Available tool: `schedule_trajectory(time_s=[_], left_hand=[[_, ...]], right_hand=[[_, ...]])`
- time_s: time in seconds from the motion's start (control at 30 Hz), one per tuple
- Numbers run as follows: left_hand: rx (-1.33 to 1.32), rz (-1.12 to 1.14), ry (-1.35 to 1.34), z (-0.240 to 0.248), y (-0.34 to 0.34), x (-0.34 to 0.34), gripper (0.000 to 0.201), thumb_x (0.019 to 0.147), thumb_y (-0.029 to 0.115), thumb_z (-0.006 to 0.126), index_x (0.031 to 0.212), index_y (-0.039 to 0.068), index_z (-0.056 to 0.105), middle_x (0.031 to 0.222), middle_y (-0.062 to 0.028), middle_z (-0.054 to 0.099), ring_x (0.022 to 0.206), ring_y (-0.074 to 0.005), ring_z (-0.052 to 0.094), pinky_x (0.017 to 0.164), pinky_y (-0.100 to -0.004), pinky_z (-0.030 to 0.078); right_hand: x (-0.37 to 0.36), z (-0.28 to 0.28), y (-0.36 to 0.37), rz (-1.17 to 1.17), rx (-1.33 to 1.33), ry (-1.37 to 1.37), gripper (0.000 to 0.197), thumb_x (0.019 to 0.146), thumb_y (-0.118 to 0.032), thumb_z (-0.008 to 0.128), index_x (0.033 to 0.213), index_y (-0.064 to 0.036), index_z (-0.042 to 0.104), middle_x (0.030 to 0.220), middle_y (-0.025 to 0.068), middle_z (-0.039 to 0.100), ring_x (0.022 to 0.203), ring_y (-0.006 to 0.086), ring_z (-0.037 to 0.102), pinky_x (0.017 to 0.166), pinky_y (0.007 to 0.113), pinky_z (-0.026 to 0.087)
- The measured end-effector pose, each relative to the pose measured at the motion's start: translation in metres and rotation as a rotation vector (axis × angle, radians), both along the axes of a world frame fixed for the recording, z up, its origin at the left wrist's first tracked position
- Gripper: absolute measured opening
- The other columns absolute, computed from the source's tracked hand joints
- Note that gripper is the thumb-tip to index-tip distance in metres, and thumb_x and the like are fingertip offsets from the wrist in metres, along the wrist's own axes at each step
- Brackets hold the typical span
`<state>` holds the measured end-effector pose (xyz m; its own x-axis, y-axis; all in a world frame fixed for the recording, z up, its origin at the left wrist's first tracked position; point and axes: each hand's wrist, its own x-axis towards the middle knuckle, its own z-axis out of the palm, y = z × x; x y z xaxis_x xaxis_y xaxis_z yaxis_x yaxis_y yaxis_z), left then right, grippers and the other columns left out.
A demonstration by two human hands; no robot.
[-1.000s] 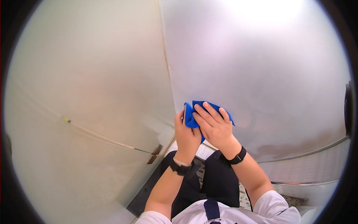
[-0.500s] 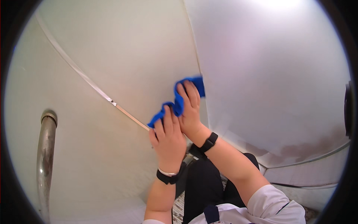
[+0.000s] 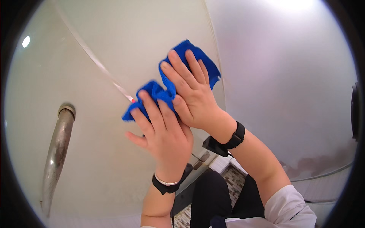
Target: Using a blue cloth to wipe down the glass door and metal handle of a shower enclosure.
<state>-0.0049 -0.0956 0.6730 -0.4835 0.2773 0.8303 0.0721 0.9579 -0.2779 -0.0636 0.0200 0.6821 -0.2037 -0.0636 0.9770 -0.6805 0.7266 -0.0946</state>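
Observation:
A crumpled blue cloth (image 3: 207, 64) lies against a pale, smooth panel (image 3: 110, 167). My right hand (image 3: 192, 91) presses flat on the cloth's upper part, its fingers stretched out and spread. Lower and to the left, my left hand (image 3: 163, 136) rests on the bunched lower end, fingers apart and thumb sticking out to the side. Between the two hands the cloth folds up in ridges. The right thumb sits close to the left hand's fingers. Part of the cloth is hidden under both hands.
A curved metal bar handle (image 3: 59, 148) stands out from the panel at left. A thin light strip (image 3: 93, 59) runs down the panel toward the cloth. A second whitish panel (image 3: 281, 83) meets it along a seam at right. Patterned flooring (image 3: 232, 182) shows between my legs.
Both hands have moved up the panel with the cloth, the right one farther. The cloth has spread wider under the right hand, whose fingers are more splayed.

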Motion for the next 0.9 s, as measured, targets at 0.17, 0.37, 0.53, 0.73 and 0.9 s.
schedule_trajectory(time_s=[0.17, 0.37, 0.53, 0.73, 0.9], left_hand=[[0.06, -0.009, -0.035, -0.012, -0.006, 0.004, 0.054, 0.084, 0.027, 0.053, 0.127, -0.004, 0.043, 0.144, -0.0265, 0.027, 0.13, -0.0483, 0.023, 0.097, -0.0672, 0.007], [0.072, -0.026, -0.09, -0.03, -0.006, 0.014, 0.061, 0.085, 0.033, 0.05, 0.135, -0.001, 0.038, 0.144, -0.0258, 0.027, 0.13, -0.048, 0.023, 0.098, -0.0667, 0.007], [0.049, 0.056, 0.038, 0.009, -0.003, 0.001, 0.062, 0.09, 0.036, 0.043, 0.14, 0.002, 0.03, 0.149, -0.0264, 0.015, 0.134, -0.0508, 0.011, 0.099, -0.068, 0.007], [-0.029, 0.161, 0.009, 0.0, 0.02, -0.003, 0.057, 0.09, 0.034, 0.042, 0.14, 0.007, 0.034, 0.149, -0.0235, 0.019, 0.132, -0.0495, 0.018, 0.098, -0.0672, 0.012], [-0.078, 0.131, -0.063, -0.067, 0.026, -0.011, 0.055, 0.085, 0.042, 0.049, 0.134, 0.018, 0.046, 0.142, -0.0152, 0.037, 0.12, -0.0377, 0.035, 0.092, -0.0633, 0.021]], right_hand=[[0.02, -0.013, -0.005, 0.168, 0.15, -0.07, 0.048, 0.083, -0.028, 0.048, 0.129, -0.0154, 0.051, 0.141, 0.0045, 0.04, 0.131, 0.0315, 0.031, 0.105, 0.05, 0.022], [-0.005, -0.008, 0.009, -0.066, -0.08, 0.025, 0.047, 0.077, -0.019, 0.057, 0.124, -0.0206, 0.056, 0.139, 0.0072, 0.042, 0.125, 0.0337, 0.037, 0.102, 0.05, 0.028], [0.01, 0.023, -0.001, -0.093, -0.126, -0.08, 0.051, 0.079, -0.029, 0.058, 0.13, -0.0262, 0.051, 0.146, 0.0129, 0.031, 0.132, 0.0406, 0.027, 0.104, 0.057, 0.02], [-0.018, -0.005, 0.025, -0.101, -0.239, -0.058, 0.058, 0.081, -0.039, 0.053, 0.136, -0.0243, 0.043, 0.148, 0.0135, 0.027, 0.132, 0.0409, 0.027, 0.106, 0.054, 0.02], [-0.02, -0.089, 0.027, -0.284, -0.326, -0.171, 0.062, 0.084, -0.04, 0.046, 0.138, -0.0108, 0.039, 0.148, 0.0148, 0.027, 0.135, 0.0355, 0.024, 0.107, 0.05, 0.018]])
